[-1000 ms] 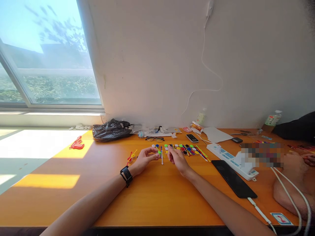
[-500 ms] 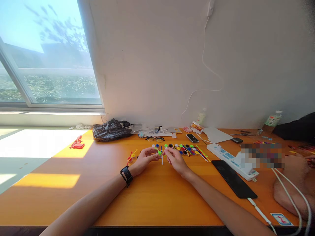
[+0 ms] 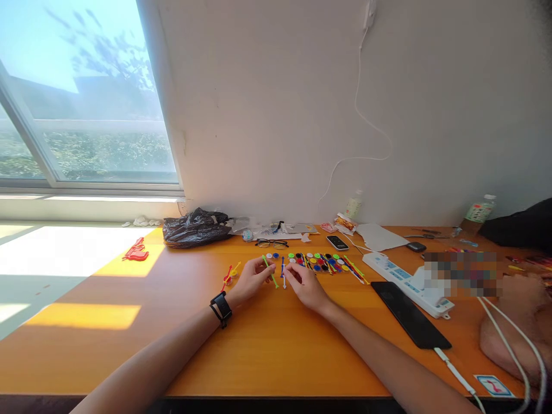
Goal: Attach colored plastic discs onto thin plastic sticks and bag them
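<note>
**Both hands at the little sticks, mid-table**

The orange table (image 3: 276, 356) fills the view beneath me, with sun lying across its nine o'clock end. Another person's arm (image 3: 509, 333) rests on the table at four o'clock from my hands. At eleven o'clock, against the wall, lies a crumpled black bag (image 3: 196, 227). A flat black slab (image 3: 409, 313) lies at four o'clock with a cable plugged into its near end. Just past it, at three o'clock, is a white power strip (image 3: 403, 277). A row of coloured discs and sticks (image 3: 321, 261) runs off at one o'clock, close to my right fingers.

My left hand (image 3: 251, 280), with a black watch (image 3: 221, 307) on its wrist, is curled nearly closed. My right hand (image 3: 305, 284) sits just beside it at three o'clock, palm down and loosely curled. A pair of glasses (image 3: 271, 243) lies at twelve o'clock from both hands, and a small dark phone (image 3: 337, 242) at one o'clock. A few red and yellow pieces (image 3: 230, 275) lie at nine o'clock, just beside my left knuckles.

The green stick (image 3: 269, 272) is pinched between my left thumb and fingertips. It slants from eleven o'clock down to five o'clock between the two hands. My right fingertips meet a white stick (image 3: 283, 282) just beside the green one. I cannot tell whether they pinch it or only touch it. A blue piece (image 3: 282, 265) sits at twelve o'clock from the white stick, in line with it.
</note>
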`<state>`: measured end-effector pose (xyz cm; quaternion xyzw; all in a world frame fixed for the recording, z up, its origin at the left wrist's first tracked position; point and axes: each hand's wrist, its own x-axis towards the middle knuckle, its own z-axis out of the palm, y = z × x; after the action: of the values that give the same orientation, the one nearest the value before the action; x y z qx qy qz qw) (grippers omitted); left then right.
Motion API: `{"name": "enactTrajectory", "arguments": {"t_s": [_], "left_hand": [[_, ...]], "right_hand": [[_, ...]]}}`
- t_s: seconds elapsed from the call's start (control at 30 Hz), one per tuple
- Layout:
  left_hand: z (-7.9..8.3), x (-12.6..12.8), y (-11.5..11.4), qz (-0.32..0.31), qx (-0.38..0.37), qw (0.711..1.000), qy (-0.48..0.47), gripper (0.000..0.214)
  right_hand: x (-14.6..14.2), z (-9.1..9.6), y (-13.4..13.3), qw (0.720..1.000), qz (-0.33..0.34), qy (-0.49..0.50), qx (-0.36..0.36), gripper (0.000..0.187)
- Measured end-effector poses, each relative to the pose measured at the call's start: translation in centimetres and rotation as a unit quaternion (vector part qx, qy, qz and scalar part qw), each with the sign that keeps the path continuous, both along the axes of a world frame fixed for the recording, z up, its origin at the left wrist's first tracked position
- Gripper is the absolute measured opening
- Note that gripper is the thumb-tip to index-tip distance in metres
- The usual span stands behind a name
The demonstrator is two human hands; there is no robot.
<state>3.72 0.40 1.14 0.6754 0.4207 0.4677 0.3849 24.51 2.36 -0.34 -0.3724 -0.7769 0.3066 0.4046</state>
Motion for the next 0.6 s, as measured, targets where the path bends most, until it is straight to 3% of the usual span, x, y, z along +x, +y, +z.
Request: {"name": "enactTrajectory", "arguments": {"t_s": [0.1,0.23,0.3,0.37,0.47,0.6], "left_hand": [[0.0,-1.2,0.5,0.085,0.104,0.974,0.183,0.030],[-0.2,-2.4,1.3,0.128,0.163,0.872,0.442,0.024],[-0.4,-2.7,1.5,0.141,0.172,0.828,0.514,0.023],[-0.6,-2.9,1.5,0.160,0.175,0.804,0.545,0.021],[-0.8,-3.0,1.3,0.172,0.147,0.809,0.542,0.025],[-0.8,-2.4,0.8,0.153,0.150,0.843,0.493,0.036]], "right_hand": [[0.3,-0.3,0.2,0.997,-0.021,-0.046,0.061,0.017],[0.5,-0.3,0.0,0.986,-0.008,-0.113,0.124,0.013],[0.4,-0.3,-0.3,0.983,0.007,-0.130,0.130,0.017],[0.3,-0.2,-0.5,0.982,0.012,-0.138,0.131,0.021],[0.3,0.0,-0.7,0.981,0.017,-0.146,0.126,0.024],[0.3,-0.1,-0.9,0.980,0.031,-0.160,0.112,0.029]]}}
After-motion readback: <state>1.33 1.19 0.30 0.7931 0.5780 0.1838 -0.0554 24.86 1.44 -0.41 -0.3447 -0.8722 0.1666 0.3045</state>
